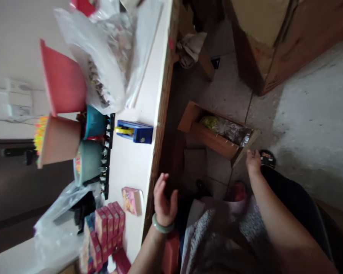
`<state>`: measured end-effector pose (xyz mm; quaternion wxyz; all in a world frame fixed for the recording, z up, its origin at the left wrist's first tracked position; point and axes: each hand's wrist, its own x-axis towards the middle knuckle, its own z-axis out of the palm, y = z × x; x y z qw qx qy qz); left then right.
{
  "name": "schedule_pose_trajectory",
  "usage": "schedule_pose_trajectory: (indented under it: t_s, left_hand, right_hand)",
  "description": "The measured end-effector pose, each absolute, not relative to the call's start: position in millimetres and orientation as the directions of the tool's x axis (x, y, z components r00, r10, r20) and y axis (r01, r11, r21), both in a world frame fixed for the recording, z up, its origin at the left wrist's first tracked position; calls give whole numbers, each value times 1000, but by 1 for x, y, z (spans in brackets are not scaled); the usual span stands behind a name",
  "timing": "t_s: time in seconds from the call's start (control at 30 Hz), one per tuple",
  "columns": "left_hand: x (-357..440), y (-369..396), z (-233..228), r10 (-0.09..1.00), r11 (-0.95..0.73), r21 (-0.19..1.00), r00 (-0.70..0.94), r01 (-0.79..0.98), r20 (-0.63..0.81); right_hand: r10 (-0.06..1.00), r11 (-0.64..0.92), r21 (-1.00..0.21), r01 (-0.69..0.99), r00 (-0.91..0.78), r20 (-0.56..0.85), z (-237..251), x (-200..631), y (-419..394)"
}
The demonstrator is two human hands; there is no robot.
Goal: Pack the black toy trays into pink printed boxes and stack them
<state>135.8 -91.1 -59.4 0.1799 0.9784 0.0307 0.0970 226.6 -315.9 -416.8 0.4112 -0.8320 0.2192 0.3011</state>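
Note:
My left hand [163, 201], with a pale green bangle at the wrist, is held beside the edge of the white table [131, 160]. Its fingers and thumb are apart and nothing is in them. Lower down, my right hand [253, 163] is at the end flap of an open cardboard box [214, 142] on the floor, its fingers curled at the flap's edge. Inside the box lie clear plastic bags [231, 131], one with something yellow-green; their contents are too blurred to name.
On the table are a blue tape dispenser [143, 132], stacked pink small boxes [110, 222], a single pink box [130, 200], a red tub [64, 80], a peach tub [60, 140] and plastic bags [103, 57]. A large carton [251, 57] stands on the floor.

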Motion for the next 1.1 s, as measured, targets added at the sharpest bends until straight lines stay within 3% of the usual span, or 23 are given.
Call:
schedule_pose_trajectory:
  t_s: [0.07, 0.17, 0.23, 0.3, 0.43, 0.63, 0.93, 1.1]
  left_hand:
    - [127, -75, -39, 109, -987, 139, 962, 76, 249]
    - [116, -55, -29, 247, -950, -153, 954, 273, 169]
    - [109, -45, -32, 378, -885, -255, 921, 389, 94]
    - [104, -39, -37, 441, -848, -303, 896, 435, 50]
    - [100, -33, -44, 400, -862, -316, 915, 396, 53]
    - [100, -35, -47, 354, -902, -251, 935, 352, 39]
    - [101, -41, -43, 364, -925, -125, 931, 359, -20]
    - [103, -43, -48, 342, -936, -81, 939, 343, 20]
  right_hand:
    - [-61, -604, -549, -578, 720, -691, -398, 230, -327]
    - [73, -670, -591, -449, 752, -655, -366, 227, -348]
    - [148, -719, -602, -347, 770, -621, -345, 218, -364]
    - [192, -768, -588, -255, 784, -591, -326, 204, -380]
    - [192, -836, -533, -132, 839, -509, -302, 166, -406]
    - [139, -852, -516, -83, 916, -375, -295, 119, -416]
    - [190, -754, -656, 40, 969, -159, -289, 84, -411]
    - [225, -662, -740, 115, 973, -50, -284, 80, -408]
